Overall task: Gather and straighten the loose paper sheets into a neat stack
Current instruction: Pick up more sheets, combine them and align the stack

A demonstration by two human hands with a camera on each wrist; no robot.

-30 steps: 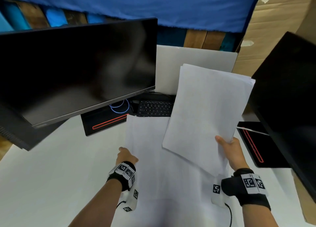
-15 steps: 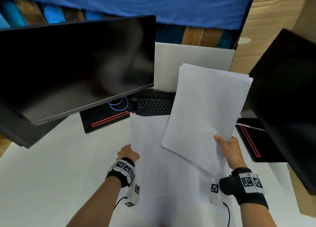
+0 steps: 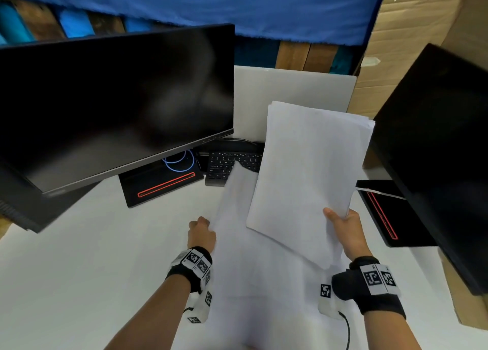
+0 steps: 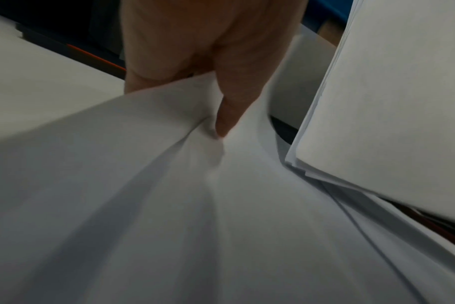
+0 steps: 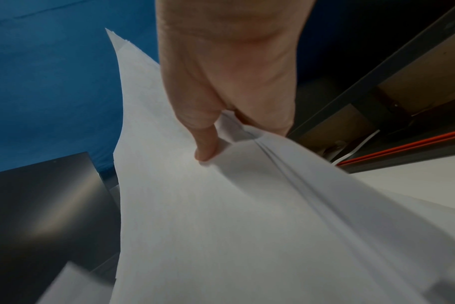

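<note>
White paper stack (image 3: 311,170), long axis pointing away, pinched by right hand (image 3: 346,231); left hand (image 3: 201,233) grips loose sheet (image 3: 237,244).

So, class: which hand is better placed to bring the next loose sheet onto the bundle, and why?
The left hand. It already pinches the loose sheet at its edge, right beside the bundle. The right hand is occupied gripping that bundle.

Each forearm was bare and carried a black wrist strap (image 3: 380,295) fitted with white square fiducial marker tags (image 3: 197,261). A white camera housing (image 3: 202,307), also tagged, hung beneath each wrist. A black cable (image 3: 346,328) ran from the right housing.
</note>
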